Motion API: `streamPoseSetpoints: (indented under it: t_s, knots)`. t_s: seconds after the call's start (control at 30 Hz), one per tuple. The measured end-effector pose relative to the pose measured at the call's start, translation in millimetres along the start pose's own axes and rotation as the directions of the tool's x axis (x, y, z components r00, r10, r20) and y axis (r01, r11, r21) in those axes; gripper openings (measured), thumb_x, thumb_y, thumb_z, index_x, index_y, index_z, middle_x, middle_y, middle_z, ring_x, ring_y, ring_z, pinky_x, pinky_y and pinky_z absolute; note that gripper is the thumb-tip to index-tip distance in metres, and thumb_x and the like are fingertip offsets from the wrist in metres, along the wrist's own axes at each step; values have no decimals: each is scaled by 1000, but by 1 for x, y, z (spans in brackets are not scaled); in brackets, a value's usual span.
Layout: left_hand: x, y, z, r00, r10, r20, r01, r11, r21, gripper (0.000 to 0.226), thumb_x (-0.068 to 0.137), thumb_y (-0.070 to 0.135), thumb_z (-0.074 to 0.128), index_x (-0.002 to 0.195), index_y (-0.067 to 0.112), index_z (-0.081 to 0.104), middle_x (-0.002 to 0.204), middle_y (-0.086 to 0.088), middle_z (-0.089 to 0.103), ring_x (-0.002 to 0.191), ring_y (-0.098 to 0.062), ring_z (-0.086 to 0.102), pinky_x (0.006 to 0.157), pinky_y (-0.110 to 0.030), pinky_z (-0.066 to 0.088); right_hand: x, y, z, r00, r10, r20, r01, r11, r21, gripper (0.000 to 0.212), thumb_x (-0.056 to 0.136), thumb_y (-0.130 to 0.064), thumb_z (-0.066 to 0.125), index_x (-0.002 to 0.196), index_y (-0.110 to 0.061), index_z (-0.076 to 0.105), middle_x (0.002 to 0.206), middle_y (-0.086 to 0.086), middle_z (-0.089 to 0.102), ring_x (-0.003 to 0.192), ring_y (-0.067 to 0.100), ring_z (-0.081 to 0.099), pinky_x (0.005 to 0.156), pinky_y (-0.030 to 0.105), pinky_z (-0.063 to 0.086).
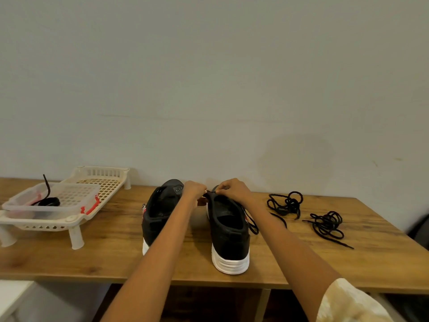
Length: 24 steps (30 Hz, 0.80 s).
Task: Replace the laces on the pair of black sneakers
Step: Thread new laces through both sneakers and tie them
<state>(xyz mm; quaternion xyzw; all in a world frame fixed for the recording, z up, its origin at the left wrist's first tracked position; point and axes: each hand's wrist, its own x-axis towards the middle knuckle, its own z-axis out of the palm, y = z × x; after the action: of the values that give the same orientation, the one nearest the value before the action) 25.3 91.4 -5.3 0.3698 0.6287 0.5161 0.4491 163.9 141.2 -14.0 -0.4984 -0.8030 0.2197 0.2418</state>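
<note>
Two black sneakers with white soles stand heel-first toward me on the wooden table (111,256). The left sneaker (160,210) has no lace that I can see. The right sneaker (228,231) has a black lace (251,223) trailing over its right side. My left hand (194,190) and my right hand (232,189) meet at the front of the right sneaker, fingers curled and pinching at its tongue or lace; which one is hidden. Two loose bundles of black lace lie to the right, one (286,203) nearer the shoe, one (327,225) farther out.
A cream plastic rack on legs (76,226) stands at the left, carrying a clear tub (21,205) with another coiled black lace (47,201) inside. A pale wall rises right behind the table. A dark chair edge (421,228) shows at the far right.
</note>
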Motion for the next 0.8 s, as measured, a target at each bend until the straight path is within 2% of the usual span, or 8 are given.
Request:
streamPoseSetpoints:
  t_s: [0.2, 0.3, 0.37, 0.47, 0.53, 0.63, 0.73, 0.8]
  knots:
    - [-4, 1, 0, 1000, 15, 19, -16, 999, 45, 27, 91, -15, 43, 70, -3, 55, 74, -13, 54, 58, -21, 50, 52, -29, 44, 0, -3, 2, 1000, -9, -13, 8, 997, -79, 17, 88, -24, 63, 97, -15, 74, 107, 4, 70, 101, 19, 61, 83, 31, 48]
    - [-4, 1, 1, 999, 37, 10, -38, 998, 57, 22, 91, -14, 44, 103, -12, 63, 83, -12, 57, 60, -19, 50, 51, -25, 44, -1, -2, -1, 1000, -30, 6, 30, 997, -72, 19, 88, -26, 63, 100, -15, 74, 108, 4, 70, 102, 20, 62, 86, 33, 49]
    - [-3, 0, 1, 999, 48, 26, -49, 997, 54, 25, 91, -12, 46, 111, -14, 60, 80, -11, 57, 66, -23, 54, 56, -28, 47, -2, -2, -1, 1000, -29, 6, 29, 994, -101, 21, 89, -27, 63, 102, -15, 74, 108, 4, 70, 102, 20, 62, 82, 30, 49]
    - [-3, -2, 3, 997, 74, 10, -75, 995, 68, 22, 90, -12, 49, 106, -14, 63, 80, -15, 60, 68, -26, 57, 62, -34, 49, -1, -3, 0, 999, -30, -23, 26, 988, -153, 21, 89, -29, 62, 103, -18, 74, 107, 3, 70, 99, 19, 62, 76, 27, 46]
    - [-6, -3, 3, 996, 89, -11, -88, 994, 69, 17, 89, -10, 51, 98, -12, 66, 90, -23, 64, 65, -29, 59, 66, -40, 53, -1, -3, 0, 999, -35, -19, 32, 986, -164, 21, 89, -28, 62, 103, -18, 74, 105, 2, 71, 98, 19, 63, 77, 27, 48]
    - [-6, -3, 3, 996, 89, -2, -89, 993, 73, 15, 89, -6, 54, 97, -11, 67, 97, -27, 67, 72, -35, 64, 77, -47, 55, -3, -5, -3, 999, -48, 24, 52, 983, -179, 21, 90, -29, 61, 104, -20, 73, 105, 1, 71, 98, 17, 62, 81, 29, 50]
    - [-2, -5, 4, 997, 80, -1, -80, 995, 60, 15, 89, -4, 54, 96, -11, 66, 98, -28, 67, 67, -32, 63, 75, -44, 55, -4, -12, -3, 999, -45, -3, 42, 966, -255, 21, 90, -29, 59, 104, -21, 73, 106, -1, 70, 97, 17, 62, 77, 29, 49]
    - [-4, -4, 6, 998, 68, -6, -67, 996, 62, 12, 91, -4, 51, 92, -7, 63, 97, -27, 66, 65, -30, 61, 66, -39, 53, -3, -16, -1, 998, -51, -33, 40, 958, -283, 21, 91, -24, 58, 103, -19, 74, 105, 1, 71, 94, 19, 63, 72, 27, 47]
